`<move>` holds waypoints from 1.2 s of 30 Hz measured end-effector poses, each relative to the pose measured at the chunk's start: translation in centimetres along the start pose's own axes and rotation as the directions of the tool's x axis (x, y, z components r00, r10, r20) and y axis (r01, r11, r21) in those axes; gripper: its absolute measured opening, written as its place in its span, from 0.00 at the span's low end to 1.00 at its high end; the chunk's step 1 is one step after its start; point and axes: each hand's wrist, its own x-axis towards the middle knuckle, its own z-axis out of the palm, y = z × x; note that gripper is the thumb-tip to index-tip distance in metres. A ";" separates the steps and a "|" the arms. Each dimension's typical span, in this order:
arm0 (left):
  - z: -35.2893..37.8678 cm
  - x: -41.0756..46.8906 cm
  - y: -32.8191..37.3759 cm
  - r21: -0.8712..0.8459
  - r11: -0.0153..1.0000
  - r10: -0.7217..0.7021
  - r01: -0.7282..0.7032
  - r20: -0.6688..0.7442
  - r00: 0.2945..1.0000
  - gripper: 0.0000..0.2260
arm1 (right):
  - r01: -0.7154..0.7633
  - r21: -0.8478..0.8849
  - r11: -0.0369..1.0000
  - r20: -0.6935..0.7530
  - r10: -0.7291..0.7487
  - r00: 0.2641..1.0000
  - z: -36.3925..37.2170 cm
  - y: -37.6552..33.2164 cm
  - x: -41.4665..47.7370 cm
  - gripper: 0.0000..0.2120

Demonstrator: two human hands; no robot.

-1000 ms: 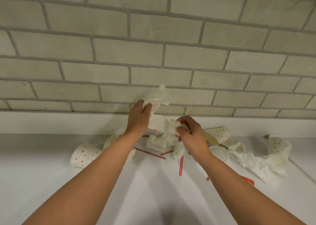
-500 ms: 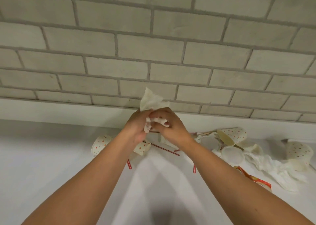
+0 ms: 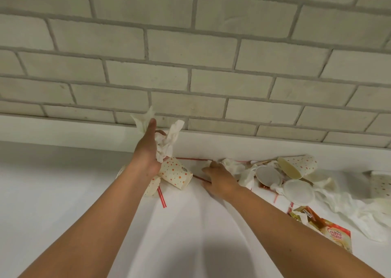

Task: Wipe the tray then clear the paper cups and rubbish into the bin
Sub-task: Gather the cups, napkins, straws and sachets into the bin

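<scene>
Wall: pale brick wall fills the upper half, with a white ledge along its foot.
Counter: white counter below the ledge; all the rubbish lies on it near the wall.
Loose tissue: a long crumpled tissue heap sprawls at the right.
Left hand: the left hand is raised off the counter, fingers curled round a tissue wad whose ends stick up above it.
Right hand: the right hand is low over the counter, fingertips at a small tissue clump; whether it pinches anything I cannot tell.
Cups: a dotted paper cup lies on its side just under the left hand; a second cup lies among the rubbish to the right.
Lids: two round lids between the right hand and the tissue heap.
Packet: a creamer packet near the right forearm.
Straws: a red straw lies by the left wrist.
</scene>
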 end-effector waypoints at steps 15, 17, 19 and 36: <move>-2.7 -0.1 1.8 -0.060 0.997 0.049 -0.052 -0.049 0.998 0.18 | -0.023 -0.253 0.967 0.318 0.105 0.942 -1.0 -2.4 -1.3 0.14; -3.0 -0.2 1.9 -0.076 0.995 0.057 -0.061 -0.047 0.997 0.18 | -0.008 -0.250 0.968 0.324 0.092 0.942 -1.1 -2.5 -2.1 0.14; -3.2 -0.5 2.1 -0.079 0.995 0.059 -0.060 -0.025 0.998 0.18 | -0.025 -0.232 0.972 0.318 0.100 0.943 -1.2 -2.5 -3.2 0.13; -6.1 -1.1 1.8 -0.065 0.991 0.123 -0.115 0.122 0.985 0.20 | -0.029 0.140 0.990 0.105 0.014 0.994 2.4 -11.9 -3.8 0.17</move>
